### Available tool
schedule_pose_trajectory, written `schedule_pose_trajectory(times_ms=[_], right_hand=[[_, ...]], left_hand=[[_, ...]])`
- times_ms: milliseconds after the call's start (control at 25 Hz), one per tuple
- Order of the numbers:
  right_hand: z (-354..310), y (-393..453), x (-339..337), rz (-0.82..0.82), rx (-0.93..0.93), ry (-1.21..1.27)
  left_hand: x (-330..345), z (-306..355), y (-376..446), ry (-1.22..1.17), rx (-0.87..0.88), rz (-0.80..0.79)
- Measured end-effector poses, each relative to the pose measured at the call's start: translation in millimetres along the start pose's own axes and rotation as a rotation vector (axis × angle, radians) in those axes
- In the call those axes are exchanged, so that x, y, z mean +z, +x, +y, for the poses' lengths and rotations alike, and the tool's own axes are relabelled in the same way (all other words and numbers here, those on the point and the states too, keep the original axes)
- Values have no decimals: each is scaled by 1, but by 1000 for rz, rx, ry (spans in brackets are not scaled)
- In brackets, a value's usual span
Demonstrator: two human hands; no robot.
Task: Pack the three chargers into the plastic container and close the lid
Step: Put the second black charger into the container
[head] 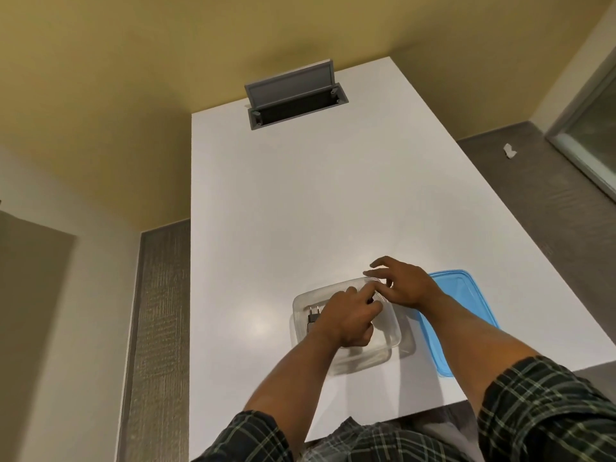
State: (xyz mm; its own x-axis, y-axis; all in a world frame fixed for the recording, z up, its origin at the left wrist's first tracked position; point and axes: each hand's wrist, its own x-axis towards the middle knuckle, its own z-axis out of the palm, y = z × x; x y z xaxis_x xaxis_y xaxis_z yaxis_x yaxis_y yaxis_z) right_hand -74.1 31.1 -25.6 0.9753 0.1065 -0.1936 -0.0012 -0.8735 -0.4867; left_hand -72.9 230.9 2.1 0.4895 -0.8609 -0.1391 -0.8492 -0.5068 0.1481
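Note:
A clear plastic container (300, 301) stands open on the white table (300, 195), near its front edge. My left hand (350, 321) reaches down into it with fingers curled, hiding most of the inside. A black charger (312, 319) with two metal prongs shows at the container's left side, right beside that hand; whether the hand grips it is hidden. No other charger is visible. My right hand (405, 285) rests with spread fingers on the container's far right rim. The blue lid (466, 301) lies flat on the table, just right of the container and partly under my right forearm.
A grey cable hatch (293, 101) stands open at the table's far end. The table's right edge runs close past the blue lid. A small white scrap (509, 151) lies on the grey floor to the right.

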Motion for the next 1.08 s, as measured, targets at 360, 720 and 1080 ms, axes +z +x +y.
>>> schedule_pose_trajectory(times_ms=[360, 720, 1080], right_hand=[[8, 4, 16, -12, 44, -55], [11, 2, 23, 7, 36, -65], [4, 1, 16, -4, 37, -174]], left_hand=[[25, 24, 16, -182, -315, -163], [49, 38, 33, -314, -575, -145], [35, 14, 21, -253, -495, -86]])
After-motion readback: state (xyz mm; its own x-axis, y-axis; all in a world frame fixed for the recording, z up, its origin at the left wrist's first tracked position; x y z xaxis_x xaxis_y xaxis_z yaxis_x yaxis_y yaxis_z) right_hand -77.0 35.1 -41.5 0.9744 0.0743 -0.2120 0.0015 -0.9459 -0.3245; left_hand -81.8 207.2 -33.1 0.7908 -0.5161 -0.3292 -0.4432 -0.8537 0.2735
